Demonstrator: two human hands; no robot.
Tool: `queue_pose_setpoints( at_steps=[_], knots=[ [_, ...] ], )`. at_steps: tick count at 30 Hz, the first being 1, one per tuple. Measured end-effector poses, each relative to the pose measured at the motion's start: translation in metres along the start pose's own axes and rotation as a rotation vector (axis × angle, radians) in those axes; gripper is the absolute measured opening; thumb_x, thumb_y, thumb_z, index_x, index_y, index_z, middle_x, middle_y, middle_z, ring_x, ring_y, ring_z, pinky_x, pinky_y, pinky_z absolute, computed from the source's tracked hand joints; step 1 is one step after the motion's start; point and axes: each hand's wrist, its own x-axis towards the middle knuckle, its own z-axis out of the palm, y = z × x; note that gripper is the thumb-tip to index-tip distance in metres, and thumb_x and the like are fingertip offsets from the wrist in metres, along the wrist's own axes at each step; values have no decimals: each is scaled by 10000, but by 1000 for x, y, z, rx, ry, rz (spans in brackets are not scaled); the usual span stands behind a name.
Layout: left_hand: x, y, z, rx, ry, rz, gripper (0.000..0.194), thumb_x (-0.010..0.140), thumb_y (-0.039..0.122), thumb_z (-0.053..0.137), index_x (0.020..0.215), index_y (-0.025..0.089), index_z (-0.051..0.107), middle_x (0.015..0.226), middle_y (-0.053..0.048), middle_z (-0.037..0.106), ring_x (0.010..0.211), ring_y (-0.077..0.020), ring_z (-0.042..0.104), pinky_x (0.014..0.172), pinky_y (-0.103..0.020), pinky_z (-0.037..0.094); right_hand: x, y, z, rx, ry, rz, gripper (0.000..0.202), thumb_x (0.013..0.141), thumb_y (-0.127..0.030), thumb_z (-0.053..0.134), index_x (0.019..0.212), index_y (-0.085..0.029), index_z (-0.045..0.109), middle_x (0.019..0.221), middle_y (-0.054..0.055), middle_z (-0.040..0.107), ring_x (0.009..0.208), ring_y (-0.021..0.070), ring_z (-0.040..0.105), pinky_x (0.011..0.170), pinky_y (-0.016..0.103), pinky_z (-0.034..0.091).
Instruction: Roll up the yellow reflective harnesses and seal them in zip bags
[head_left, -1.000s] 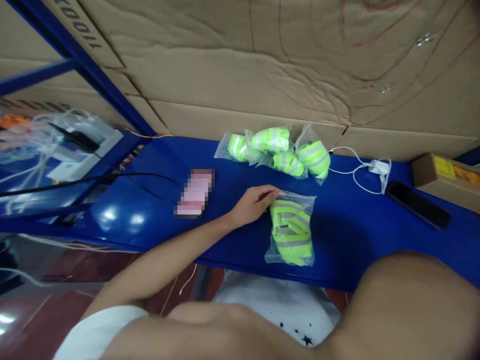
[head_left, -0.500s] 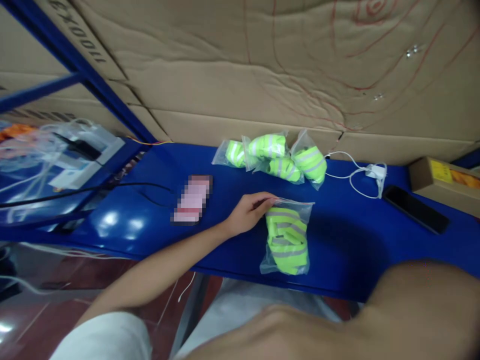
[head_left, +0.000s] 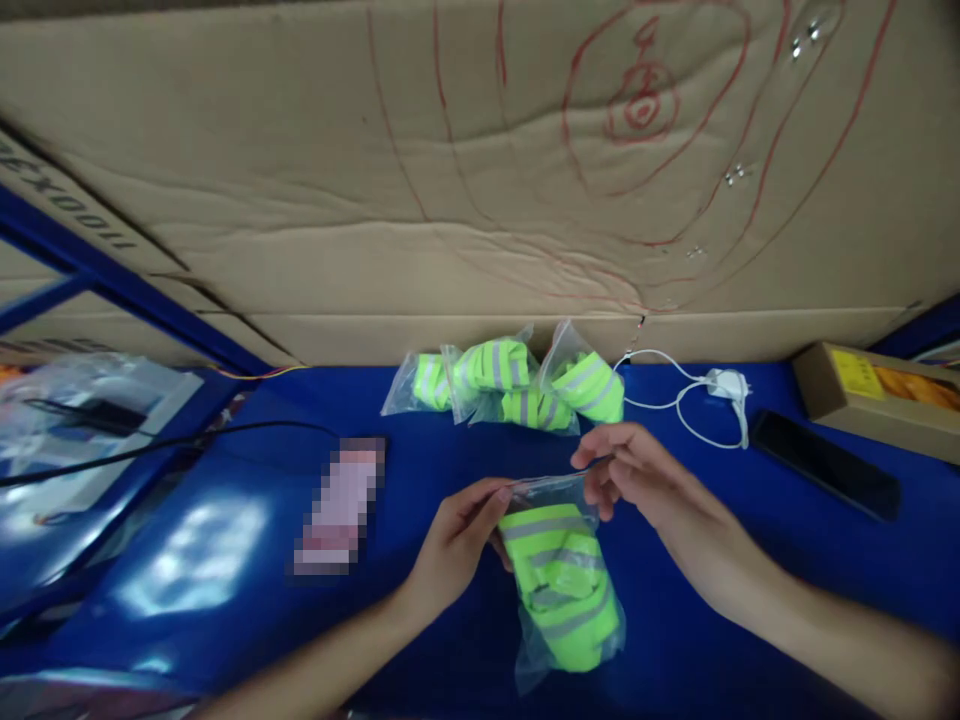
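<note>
A clear zip bag (head_left: 562, 585) with a folded neon-yellow item with grey reflective stripes inside hangs between my hands over the blue table (head_left: 667, 640). My left hand (head_left: 465, 535) pinches the top left corner of the bag. At the top right corner, the fingers of my right hand (head_left: 626, 470) are closed on the bag's edge. Behind them, against the cardboard, lies a group of several similar bags (head_left: 495, 375) with the same kind of yellow striped item.
A phone with a blurred screen (head_left: 341, 505) lies at left beside a black cable. To the right are a white charger (head_left: 726, 383) with its cord, a black phone (head_left: 825, 465) and a small cardboard box (head_left: 877, 390). Large cardboard (head_left: 300, 170) stands behind.
My right hand has come up to the bag's top right corner and taken hold of it. The camera view has shifted, and the bag's opening edge now stretches between both hands.
</note>
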Motion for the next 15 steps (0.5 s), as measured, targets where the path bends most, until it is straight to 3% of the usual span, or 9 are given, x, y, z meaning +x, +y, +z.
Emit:
queue_pose_setpoints(
  at_steps=[2, 6, 9, 12, 15],
  knots=[
    [6, 6, 5, -132, 59, -82, 511, 883, 600, 676, 1095, 141, 746, 911, -76, 721, 591, -158, 655, 497, -292, 593, 2, 34, -9, -107, 88, 61, 316, 1058, -430, 491, 1312, -250, 549, 1120, 71, 657, 1032, 182, 668, 900, 311, 577],
    [20, 16, 13, -203, 68, -166, 518, 872, 606, 688, 1082, 137, 752, 944, -81, 703, 623, -164, 659, 542, -315, 609, -8, 89, -15, -289, -30, -50, 574, 1013, -359, 577, 1537, -280, 356, 1527, 136, 442, 1358, 257, 523, 1124, 411, 485],
    [30, 16, 13, -89, 59, -135, 526, 886, 650, 640, 1051, 165, 760, 879, -71, 716, 640, -184, 667, 595, -312, 591, -15, 104, -18, -336, -75, -48, 635, 990, -327, 600, 1564, -291, 330, 1618, 134, 349, 1485, 299, 410, 1185, 442, 444],
    [34, 13, 6, 56, 55, -97, 464, 907, 643, 613, 979, 214, 775, 917, -74, 751, 835, -226, 687, 739, -298, 567, -16, 110, -23, -326, -89, -26, 604, 984, -324, 598, 1546, -295, 380, 1603, 134, 392, 1473, 296, 443, 1162, 420, 476],
    [34, 12, -1, 92, -9, -131, 461, 927, 652, 562, 972, 246, 774, 915, -66, 754, 863, -235, 673, 758, -298, 543, -14, 116, -24, -308, -66, -8, 523, 979, -377, 603, 1482, -284, 495, 1529, 139, 500, 1406, 295, 530, 1121, 399, 510]
  ],
)
